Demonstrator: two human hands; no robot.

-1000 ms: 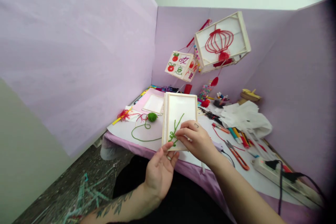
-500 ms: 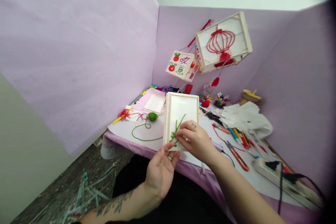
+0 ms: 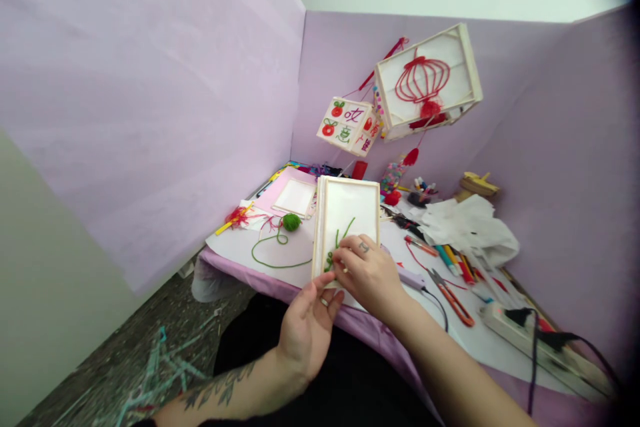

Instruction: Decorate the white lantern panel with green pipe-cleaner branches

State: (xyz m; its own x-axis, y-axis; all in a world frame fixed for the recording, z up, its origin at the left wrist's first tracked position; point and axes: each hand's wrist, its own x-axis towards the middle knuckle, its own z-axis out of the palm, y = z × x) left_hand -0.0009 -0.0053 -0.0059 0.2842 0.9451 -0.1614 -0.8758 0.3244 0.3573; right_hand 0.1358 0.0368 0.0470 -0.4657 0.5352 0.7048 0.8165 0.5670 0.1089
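A white panel with a pale wooden frame [image 3: 353,199] is tilted up at the table's front edge. Green yarn lines [image 3: 346,229] form a branching stem on it, with small loops [image 3: 329,260] at the lower left. My left hand [image 3: 309,328], palm up, grips the panel's bottom edge between its thumb side and its bent fingers. Over the lower part of the panel, my right hand [image 3: 373,279] pinches the green yarn by the loops; its fingertips partly hide the strand. From the panel's left side a loose green strand runs to a green yarn ball [image 3: 291,222].
Two decorated lanterns [image 3: 425,83] hang ahead. On the right lie orange-handled snips [image 3: 453,300], markers [image 3: 450,260], crumpled white cloth [image 3: 467,230] and a power strip [image 3: 545,347]. A lilac corded tool [image 3: 411,277] is beside my right wrist. Purple walls [image 3: 200,80] enclose the table.
My right hand has shifted slightly down and turned over the loops, covering more of them. My left hand and the panel stay nearly in place.
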